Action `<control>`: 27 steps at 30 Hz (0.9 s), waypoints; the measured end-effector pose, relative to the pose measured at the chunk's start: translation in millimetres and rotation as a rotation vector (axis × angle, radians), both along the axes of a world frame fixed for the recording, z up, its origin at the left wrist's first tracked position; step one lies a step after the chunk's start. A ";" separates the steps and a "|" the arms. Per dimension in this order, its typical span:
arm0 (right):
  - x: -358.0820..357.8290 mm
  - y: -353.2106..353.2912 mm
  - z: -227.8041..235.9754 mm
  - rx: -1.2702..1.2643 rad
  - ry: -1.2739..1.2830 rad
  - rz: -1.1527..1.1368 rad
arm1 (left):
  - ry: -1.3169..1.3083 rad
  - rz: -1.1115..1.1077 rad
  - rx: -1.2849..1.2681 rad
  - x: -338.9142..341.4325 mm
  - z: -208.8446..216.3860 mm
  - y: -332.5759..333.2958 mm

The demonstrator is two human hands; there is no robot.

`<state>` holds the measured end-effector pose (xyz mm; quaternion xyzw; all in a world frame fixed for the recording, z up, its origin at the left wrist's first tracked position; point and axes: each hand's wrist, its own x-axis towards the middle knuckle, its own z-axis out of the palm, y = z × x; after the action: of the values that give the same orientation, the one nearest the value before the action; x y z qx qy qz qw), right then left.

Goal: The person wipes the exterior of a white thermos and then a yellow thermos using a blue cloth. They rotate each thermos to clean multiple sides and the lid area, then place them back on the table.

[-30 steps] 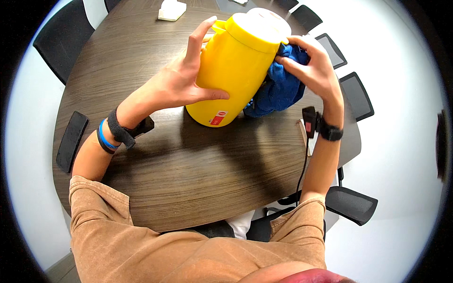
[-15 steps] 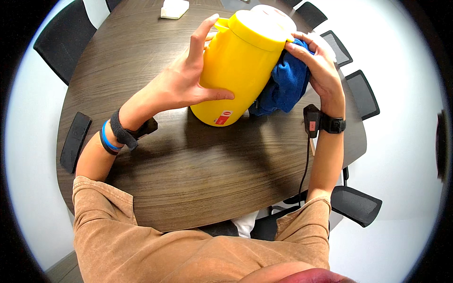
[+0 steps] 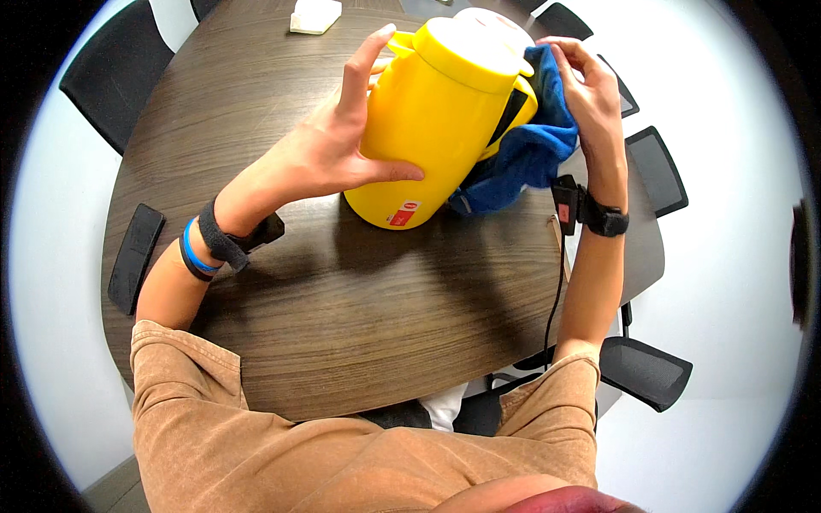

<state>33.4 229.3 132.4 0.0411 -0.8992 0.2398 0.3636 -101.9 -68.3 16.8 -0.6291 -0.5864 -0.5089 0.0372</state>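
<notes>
A yellow thermos jug with a white top rests tilted on the wooden table, its spout to the left and its handle to the right. My left hand is wrapped round the jug's left side, thumb across the front and a finger up by the spout. Beside the handle, my right hand pinches the upper end of a blue cloth. The cloth hangs down along the jug's right side and partly covers the handle. Some fingertips of both hands are hidden.
A black phone-shaped object lies at the table's left edge. A small white object sits at the far side of the table. Black chairs stand around it. A cable runs down from my right wrist strap.
My right hand has moved off the jug's lid edge, up and to the right, drawing the blue cloth with it. More of the handle shows. My left hand and the jug stay put.
</notes>
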 end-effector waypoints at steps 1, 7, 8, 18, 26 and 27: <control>-2.5 4.0 2.1 0.083 -0.063 -0.091 | 0.004 0.000 -0.005 -1.1 -0.7 0.6; 10.9 -36.8 -14.6 -0.550 -0.271 -0.137 | -0.008 0.021 0.033 -0.7 -0.5 2.1; 13.7 -34.3 -13.5 -0.650 -0.306 -0.128 | -0.016 0.013 0.028 -1.4 -1.3 2.8; 27.9 -8.8 -32.0 -0.858 -0.342 0.084 | -0.053 -0.084 -0.026 -1.6 1.4 1.7; 27.1 -15.2 -81.3 -0.958 -0.174 0.347 | -0.051 -0.094 0.015 0.8 1.5 2.0; 28.6 -13.2 -95.4 -0.955 -0.168 0.335 | 0.006 -0.126 0.006 -2.0 4.2 2.9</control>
<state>62.0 216.1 37.0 -0.0053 -0.6966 0.6813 0.2248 -103.9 -65.4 21.0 -0.6662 -0.5442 -0.5099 0.0088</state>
